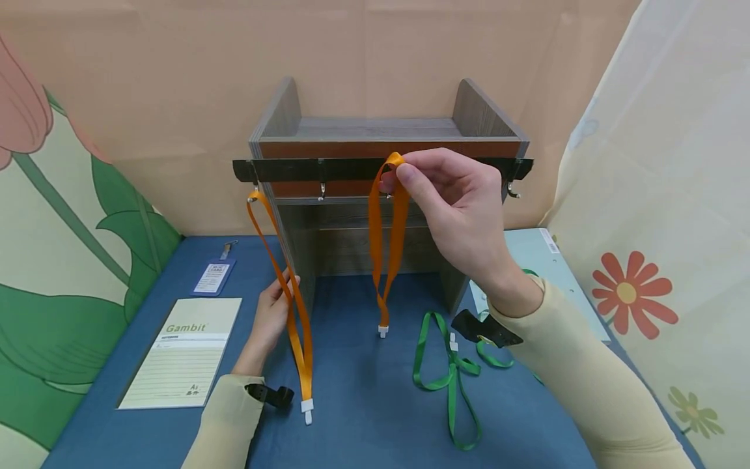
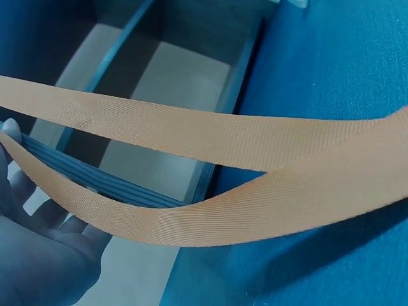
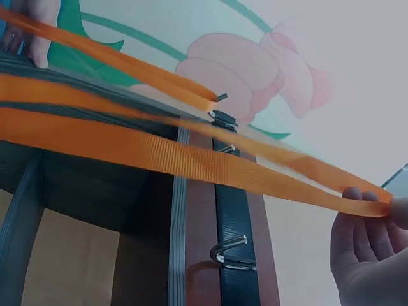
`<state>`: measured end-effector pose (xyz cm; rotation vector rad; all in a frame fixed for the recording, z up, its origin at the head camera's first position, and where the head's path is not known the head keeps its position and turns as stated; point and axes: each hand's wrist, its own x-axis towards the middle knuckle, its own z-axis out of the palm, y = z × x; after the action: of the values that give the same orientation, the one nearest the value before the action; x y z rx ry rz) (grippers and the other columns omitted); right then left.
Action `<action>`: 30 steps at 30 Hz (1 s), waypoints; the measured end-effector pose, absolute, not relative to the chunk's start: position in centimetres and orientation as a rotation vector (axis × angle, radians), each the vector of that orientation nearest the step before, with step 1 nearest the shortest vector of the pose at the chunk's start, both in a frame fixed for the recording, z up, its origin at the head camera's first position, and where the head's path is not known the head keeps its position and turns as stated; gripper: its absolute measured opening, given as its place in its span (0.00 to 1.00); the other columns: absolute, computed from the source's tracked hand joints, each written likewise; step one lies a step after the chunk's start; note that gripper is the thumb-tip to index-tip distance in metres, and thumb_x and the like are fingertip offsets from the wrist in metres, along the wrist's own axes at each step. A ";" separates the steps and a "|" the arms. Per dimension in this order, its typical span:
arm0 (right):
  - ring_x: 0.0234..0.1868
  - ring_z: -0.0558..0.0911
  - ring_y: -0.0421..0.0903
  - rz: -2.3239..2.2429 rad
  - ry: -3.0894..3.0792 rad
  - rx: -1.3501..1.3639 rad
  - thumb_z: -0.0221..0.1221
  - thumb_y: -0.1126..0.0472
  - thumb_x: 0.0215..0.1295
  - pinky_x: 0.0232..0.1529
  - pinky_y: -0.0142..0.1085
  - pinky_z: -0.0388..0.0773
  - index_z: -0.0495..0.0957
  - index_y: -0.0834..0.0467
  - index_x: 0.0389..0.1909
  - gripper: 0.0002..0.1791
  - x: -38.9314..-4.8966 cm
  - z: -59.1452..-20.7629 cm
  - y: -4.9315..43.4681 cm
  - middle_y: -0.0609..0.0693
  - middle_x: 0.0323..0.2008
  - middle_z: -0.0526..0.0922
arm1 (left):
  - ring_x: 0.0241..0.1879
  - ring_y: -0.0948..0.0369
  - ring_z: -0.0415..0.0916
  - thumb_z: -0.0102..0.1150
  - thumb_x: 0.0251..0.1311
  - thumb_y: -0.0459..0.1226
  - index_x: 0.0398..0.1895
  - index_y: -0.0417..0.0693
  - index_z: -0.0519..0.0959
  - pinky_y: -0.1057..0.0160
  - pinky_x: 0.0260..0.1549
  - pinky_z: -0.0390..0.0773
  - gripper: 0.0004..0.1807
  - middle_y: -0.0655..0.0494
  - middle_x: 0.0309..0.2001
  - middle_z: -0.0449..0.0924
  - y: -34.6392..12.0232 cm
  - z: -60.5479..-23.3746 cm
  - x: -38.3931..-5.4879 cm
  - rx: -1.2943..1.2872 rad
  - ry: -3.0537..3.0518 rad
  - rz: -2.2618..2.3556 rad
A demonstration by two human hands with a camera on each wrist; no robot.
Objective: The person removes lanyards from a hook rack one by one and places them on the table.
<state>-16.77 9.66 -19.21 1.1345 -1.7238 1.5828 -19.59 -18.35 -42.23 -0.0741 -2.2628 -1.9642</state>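
Note:
My right hand (image 1: 463, 202) pinches the top loop of an orange lanyard (image 1: 398, 228) between thumb and fingers, in front of the black hook rail (image 1: 351, 170). Its two straps hang down to a white clip. A second orange lanyard (image 1: 300, 326) hangs from the rail's leftmost hook. Behind that strap, my left hand (image 1: 271, 316) holds the front edge of the grey wooden shelf's left side panel (image 1: 300, 260). The left wrist view shows the thumb at the panel edge (image 2: 102, 172) and the fingers along the outer face. A bare hook (image 3: 229, 247) shows in the right wrist view.
Green lanyards (image 1: 451, 378) lie on the blue table (image 1: 363, 417) below my right forearm. To the left are a Gambit notepad (image 1: 181, 352) and a blue badge holder (image 1: 213, 275). A pale blue folder (image 1: 530, 254) lies right of the shelf, partly hidden by my arm.

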 end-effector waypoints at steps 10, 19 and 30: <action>0.36 0.83 0.53 1.628 -1.786 1.152 0.55 0.79 0.62 0.43 0.46 0.78 0.79 0.73 0.40 0.08 -14.5 -20.1 10.2 0.56 0.34 0.85 | 0.65 0.45 0.59 0.48 0.72 0.43 0.65 0.32 0.67 0.45 0.58 0.64 0.26 0.42 0.68 0.58 -18.3 -42.2 -19.5 -0.083 -2.274 -1.948; 0.37 0.83 0.52 1.647 -1.840 1.140 0.57 0.74 0.65 0.42 0.45 0.79 0.79 0.72 0.41 0.07 -13.4 -20.9 10.6 0.54 0.35 0.85 | 0.63 0.45 0.60 0.48 0.71 0.43 0.66 0.35 0.66 0.44 0.57 0.64 0.27 0.42 0.68 0.60 -18.2 -42.1 -19.5 -0.079 -2.280 -1.938; 0.36 0.83 0.52 1.645 -1.841 1.157 0.58 0.63 0.67 0.40 0.44 0.80 0.79 0.71 0.42 0.13 -12.5 -20.9 10.7 0.54 0.35 0.85 | 0.65 0.45 0.58 0.48 0.72 0.43 0.66 0.34 0.67 0.45 0.58 0.63 0.27 0.42 0.68 0.59 -18.2 -42.1 -19.4 -0.073 -2.277 -1.943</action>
<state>-12.53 10.67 -20.88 1.1571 -1.8414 1.6451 -19.44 -18.17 -42.07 -0.0735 -2.2774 -1.9427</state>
